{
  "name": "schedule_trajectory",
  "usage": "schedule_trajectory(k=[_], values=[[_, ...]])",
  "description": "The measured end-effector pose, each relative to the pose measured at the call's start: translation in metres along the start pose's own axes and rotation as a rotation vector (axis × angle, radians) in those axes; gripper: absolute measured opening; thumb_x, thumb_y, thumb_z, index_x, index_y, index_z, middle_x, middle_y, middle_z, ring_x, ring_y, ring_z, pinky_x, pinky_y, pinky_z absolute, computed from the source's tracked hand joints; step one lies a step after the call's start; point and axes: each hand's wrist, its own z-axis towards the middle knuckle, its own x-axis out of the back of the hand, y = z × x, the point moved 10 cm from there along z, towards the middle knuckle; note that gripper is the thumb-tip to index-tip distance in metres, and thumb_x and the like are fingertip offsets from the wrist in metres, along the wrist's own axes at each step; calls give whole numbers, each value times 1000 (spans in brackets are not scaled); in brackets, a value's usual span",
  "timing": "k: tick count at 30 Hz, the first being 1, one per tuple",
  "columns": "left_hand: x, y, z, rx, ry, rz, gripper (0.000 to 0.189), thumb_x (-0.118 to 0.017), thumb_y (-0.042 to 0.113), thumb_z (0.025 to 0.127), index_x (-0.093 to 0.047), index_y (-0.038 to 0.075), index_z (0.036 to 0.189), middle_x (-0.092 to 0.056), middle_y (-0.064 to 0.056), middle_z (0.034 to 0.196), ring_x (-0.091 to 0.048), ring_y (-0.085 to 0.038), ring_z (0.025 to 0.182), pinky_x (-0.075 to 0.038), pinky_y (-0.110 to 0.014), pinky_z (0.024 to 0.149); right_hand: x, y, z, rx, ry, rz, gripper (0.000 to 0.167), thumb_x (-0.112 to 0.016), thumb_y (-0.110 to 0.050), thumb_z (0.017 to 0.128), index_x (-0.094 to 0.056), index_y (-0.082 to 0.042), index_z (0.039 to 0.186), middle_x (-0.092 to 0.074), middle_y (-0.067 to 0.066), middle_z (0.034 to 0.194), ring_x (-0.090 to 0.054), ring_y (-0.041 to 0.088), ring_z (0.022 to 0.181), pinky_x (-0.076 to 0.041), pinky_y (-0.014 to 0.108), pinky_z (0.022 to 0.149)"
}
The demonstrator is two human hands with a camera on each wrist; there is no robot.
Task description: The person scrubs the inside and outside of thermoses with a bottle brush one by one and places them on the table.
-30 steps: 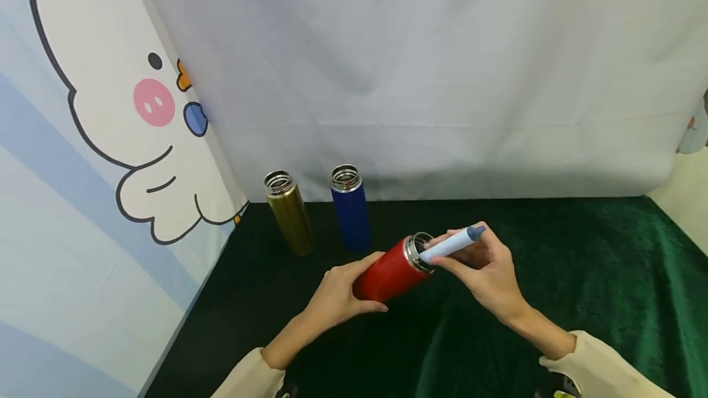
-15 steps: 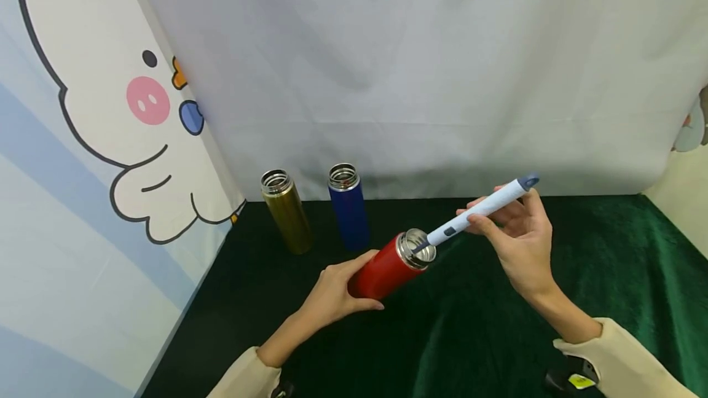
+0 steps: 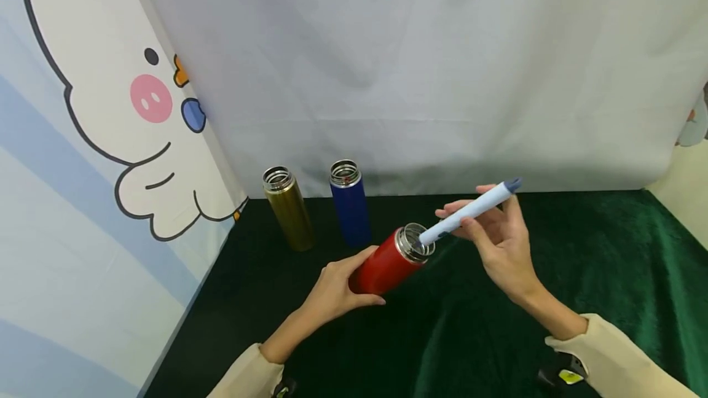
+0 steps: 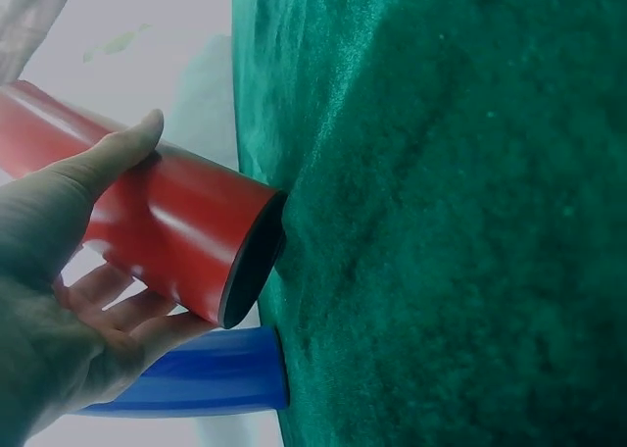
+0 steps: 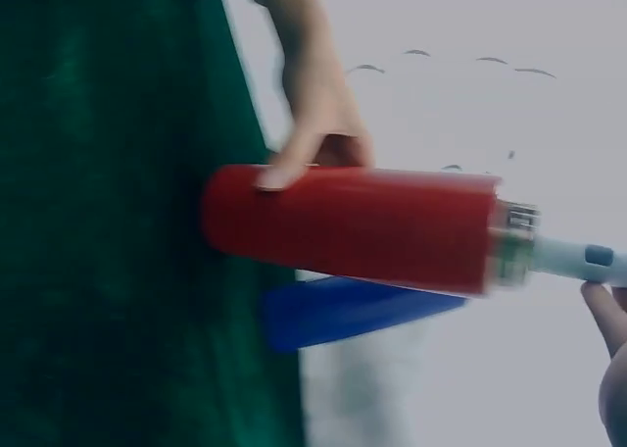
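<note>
My left hand (image 3: pixel 334 290) grips a red insulated bottle (image 3: pixel 384 269) around its lower body, tilted with its open steel mouth toward the right. In the left wrist view, the thumb lies over the red wall and the fingers curl underneath. My right hand (image 3: pixel 503 250) pinches the light-blue handle of a bottle brush (image 3: pixel 470 212), which has a dark blue end. The brush slants down into the bottle mouth; its head is hidden inside. In the right wrist view, the handle (image 5: pixel 563 259) lines up with the steel neck (image 5: pixel 513 243).
A gold bottle (image 3: pixel 290 217) and a blue bottle (image 3: pixel 351 210) stand upright and lidless behind the left hand. Dark green cloth (image 3: pixel 581 263) covers the table. A pale curtain (image 3: pixel 442 78) hangs along the back, and a cartoon-printed sheet (image 3: pixel 94 201) is at the left.
The right hand draws the brush up and out to the right, baring a dark stem, then pushes it partway back in. The left hand keeps its hold on the red bottle.
</note>
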Motion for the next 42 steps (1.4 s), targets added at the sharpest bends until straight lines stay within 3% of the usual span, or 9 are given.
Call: schedule_trajectory(k=[4, 12, 17, 26, 32, 42], values=[[0, 2, -3, -7, 1, 28, 84, -92, 28, 76, -48, 31, 149, -67, -1, 138, -69, -19, 118, -57, -46, 100, 14, -15, 11, -11, 36, 45, 47, -38, 20, 100, -33, 4, 143, -73, 13, 116, -75, 24, 106, -62, 35, 86], [-1, 7, -1, -22, -24, 59, 85, -91, 31, 77, -47, 32, 150, -66, -2, 140, -69, -21, 118, -57, -46, 99, 41, -39, 20, 3, 149, 13, 44, -44, 19, 99, -37, 4, 140, -75, 12, 109, -77, 24, 97, -63, 35, 79], [0, 5, -1, 5, -34, 75, 85, -91, 32, 77, -48, 33, 150, -67, -2, 139, -70, -21, 116, -57, -46, 99, 54, -43, 23, 40, 219, 94, 42, -45, 21, 97, -40, 8, 136, -75, 19, 104, -78, 29, 92, -63, 37, 75], [-2, 6, 0, 6, -19, 85, 86, -91, 33, 76, -47, 34, 150, -67, -2, 138, -70, -20, 116, -57, -46, 99, 73, -39, 22, 16, 345, 131, 37, -47, 24, 94, -47, 7, 128, -75, 22, 95, -78, 31, 83, -63, 38, 69], [-2, 8, -1, -7, 21, 74, 86, -93, 31, 75, -50, 32, 149, -69, -2, 137, -72, -20, 112, -58, -45, 98, 70, -37, 21, 13, 321, 98, 40, -48, 26, 93, -46, 5, 127, -76, 22, 97, -79, 30, 86, -63, 37, 69], [1, 10, -1, -10, 37, 87, 85, -93, 32, 74, -51, 33, 148, -69, -1, 135, -72, -18, 110, -59, -44, 97, 47, -30, 17, 34, 223, 57, 42, -49, 28, 91, -43, 7, 127, -76, 21, 99, -78, 28, 90, -63, 36, 74]])
